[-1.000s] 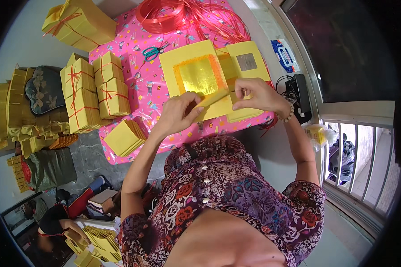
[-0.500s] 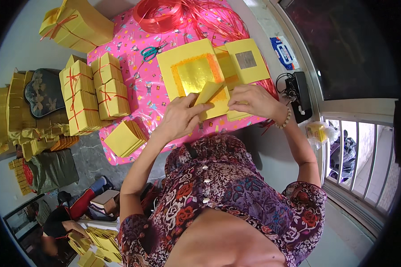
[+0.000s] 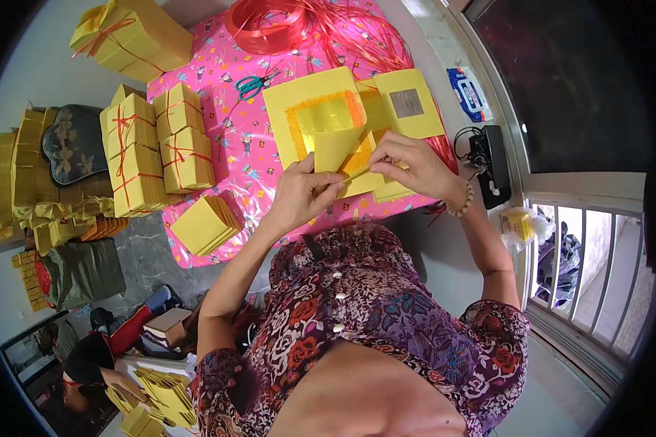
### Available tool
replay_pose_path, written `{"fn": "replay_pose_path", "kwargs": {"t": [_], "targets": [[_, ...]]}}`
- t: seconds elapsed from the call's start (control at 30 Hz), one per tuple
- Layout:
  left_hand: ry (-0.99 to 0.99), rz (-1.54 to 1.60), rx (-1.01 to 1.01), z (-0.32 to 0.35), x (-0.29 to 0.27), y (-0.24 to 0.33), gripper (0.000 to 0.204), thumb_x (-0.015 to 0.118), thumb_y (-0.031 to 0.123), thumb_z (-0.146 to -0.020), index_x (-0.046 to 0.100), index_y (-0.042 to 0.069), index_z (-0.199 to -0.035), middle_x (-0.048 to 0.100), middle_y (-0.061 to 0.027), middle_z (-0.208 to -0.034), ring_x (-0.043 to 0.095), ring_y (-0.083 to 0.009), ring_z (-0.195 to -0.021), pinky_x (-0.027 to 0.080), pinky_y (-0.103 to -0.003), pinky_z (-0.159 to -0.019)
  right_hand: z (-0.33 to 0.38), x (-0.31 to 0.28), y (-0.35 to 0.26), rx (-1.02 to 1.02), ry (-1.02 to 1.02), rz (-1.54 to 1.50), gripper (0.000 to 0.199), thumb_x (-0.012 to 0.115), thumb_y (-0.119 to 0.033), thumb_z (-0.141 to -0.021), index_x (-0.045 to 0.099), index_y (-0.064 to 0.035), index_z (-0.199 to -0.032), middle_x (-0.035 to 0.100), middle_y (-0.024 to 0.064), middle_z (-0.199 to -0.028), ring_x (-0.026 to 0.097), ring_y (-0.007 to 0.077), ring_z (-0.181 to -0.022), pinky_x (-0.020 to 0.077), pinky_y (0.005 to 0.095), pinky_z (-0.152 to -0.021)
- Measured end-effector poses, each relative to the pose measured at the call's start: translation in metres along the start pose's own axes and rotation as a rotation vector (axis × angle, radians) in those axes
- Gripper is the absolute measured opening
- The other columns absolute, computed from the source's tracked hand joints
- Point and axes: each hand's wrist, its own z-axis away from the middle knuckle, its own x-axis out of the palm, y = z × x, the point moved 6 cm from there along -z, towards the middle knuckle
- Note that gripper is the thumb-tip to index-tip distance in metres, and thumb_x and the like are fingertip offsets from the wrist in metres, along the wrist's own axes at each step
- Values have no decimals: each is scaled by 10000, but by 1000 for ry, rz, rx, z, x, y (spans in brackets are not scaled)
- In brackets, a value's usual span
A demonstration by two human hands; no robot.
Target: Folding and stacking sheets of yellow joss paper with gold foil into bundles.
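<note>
My left hand (image 3: 302,195) pinches the near left side of a yellow paper sheet (image 3: 334,148), whose left part is folded up into a pointed flap. At the sheet's near right edge, the fingertips of my right hand (image 3: 417,169) are closed on the paper. Beneath lies larger yellow paper (image 3: 278,102) with a shiny gold square (image 3: 319,113) bordered in orange. To its right is yellow paper (image 3: 427,95) bearing a silver-grey square. A small fanned stack of folded yellow papers (image 3: 205,226) rests left of my left forearm.
A pink patterned cover (image 3: 244,124) lies on the table. Teal-handled scissors (image 3: 249,87) and a red strip coil (image 3: 259,29) are beyond my hands. Tied yellow bundles (image 3: 135,164) stand left. A wipes pack (image 3: 468,95) and black box (image 3: 494,167) sit right. Another person (image 3: 91,360) works at lower left.
The folded flap has opened wider and stands more upright. My right hand has moved slightly left, its fingertips now on the paper's edge. The whole view has shifted a little.
</note>
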Motion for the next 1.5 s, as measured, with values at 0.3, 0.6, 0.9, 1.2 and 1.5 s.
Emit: {"fn": "replay_pose_path", "kwargs": {"t": [0.3, 0.6, 0.9, 1.2, 1.5], "targets": [[38, 170, -146, 0, -1, -11, 134, 805, 165, -800, 791, 96, -915, 671, -78, -974, 650, -208, -674, 512, -327, -594, 7, -1, 7, 56, 81, -39, 326, 780, -219, -839, 629, -49, -1073, 607, 55, -983, 663, 154, -818, 521, 297, -703], [24, 117, -135, 1, -1, -19, 211, 847, 278, -772, 793, 115, -895, 619, -65, -854, 613, -206, -700, 477, -325, -604, 2, -10, 4, 23, 133, -95, 301, 771, -181, -843, 635, -45, -1074, 614, 70, -1017, 656, 199, -880, 523, 324, -774], [23, 205, -155, 5, -1, -18, 200, 823, 254, -810, 808, 110, -948, 611, -85, -797, 610, -190, -699, 462, -327, -593, -4, -7, -4, -66, 37, 5, 251, 726, -45, -825, 670, -44, -1069, 612, 95, -1070, 625, 266, -1018, 506, 352, -868], [71, 12, 31, 7, -15, 5, 354, 824, 244, -790, 769, 143, -1125, 650, -83, -842, 608, -237, -780, 497, -354, -682, -25, 2, -19, -163, 83, 198, 126, 706, -95, -841, 635, -56, -938, 572, 75, -1006, 599, 281, -981, 502, 394, -832], [142, -153, 73, 16, -16, 7, 743, 722, 112, -833, 395, 60, -1498, 657, -128, -958, 596, -317, -864, 509, -410, -742, -34, 1, -16, -143, 85, 109, 100, 705, -72, -860, 655, -52, -945, 597, 80, -887, 634, 270, -821, 508, 360, -707]]}}
